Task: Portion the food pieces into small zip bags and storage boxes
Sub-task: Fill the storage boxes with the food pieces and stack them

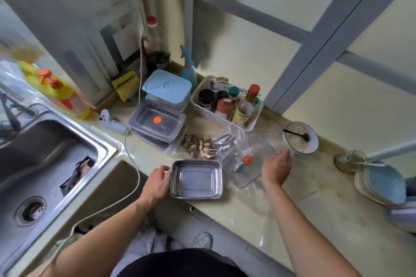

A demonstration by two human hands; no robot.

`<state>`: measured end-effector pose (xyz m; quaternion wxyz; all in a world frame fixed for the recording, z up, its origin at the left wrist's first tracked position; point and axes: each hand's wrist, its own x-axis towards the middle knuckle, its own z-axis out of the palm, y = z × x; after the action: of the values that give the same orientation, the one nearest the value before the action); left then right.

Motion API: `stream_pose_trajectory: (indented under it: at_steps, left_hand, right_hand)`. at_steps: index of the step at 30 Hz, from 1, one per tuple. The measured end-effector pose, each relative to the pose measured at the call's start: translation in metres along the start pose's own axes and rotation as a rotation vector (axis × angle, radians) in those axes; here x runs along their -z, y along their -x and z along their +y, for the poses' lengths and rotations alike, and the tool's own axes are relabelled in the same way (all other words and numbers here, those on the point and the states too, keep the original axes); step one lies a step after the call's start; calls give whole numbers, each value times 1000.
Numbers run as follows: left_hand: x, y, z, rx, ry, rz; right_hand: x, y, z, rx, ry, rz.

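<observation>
Barely started, by the look of it: the steel box sits open and bare inside at the counter's front edge, nothing portioned into it yet. Her left hand grips the box's left rim, fingers curled over the edge. Her right hand is just right of the box, holding the far edge of a clear lid with an orange valve, which lies tilted on crinkled plastic beside the box. Just behind the box lies a zip bag of mixed nuts, pale and dark pieces bunched together, still full as far as I can judge. Further behind the box, two more lidded boxes stand stacked and closed. I'd say all the filling and sealing remains
</observation>
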<state>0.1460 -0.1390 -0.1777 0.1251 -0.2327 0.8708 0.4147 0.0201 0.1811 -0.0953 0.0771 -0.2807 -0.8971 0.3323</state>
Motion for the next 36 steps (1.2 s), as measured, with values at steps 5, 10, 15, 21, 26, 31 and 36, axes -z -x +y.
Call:
stream_pose_trajectory:
  at_steps: [5,10,15,21,26,31,36]
  left_hand:
    - [1,4,12,-39,-88,10]
    - [2,-1,28,39,-80,77]
    - [9,-21,40,212,144,151]
    - [14,-33,57,323,739,133]
    - [9,-36,52,381,707,206]
    - [21,-31,91,270,895,-42]
    - [30,-10,143,104,1079,-315]
  right_hand:
    - [-11,-9,30,-120,-10,-15]
    - [-27,7,0,196,125,41]
    - [-59,51,-38,699,125,-190]
    - [-101,112,-30,894,299,-536]
    - [-106,124,-24,732,294,-539]
    - [-107,122,-39,698,334,-584]
    - [-108,116,-58,314,-261,-656]
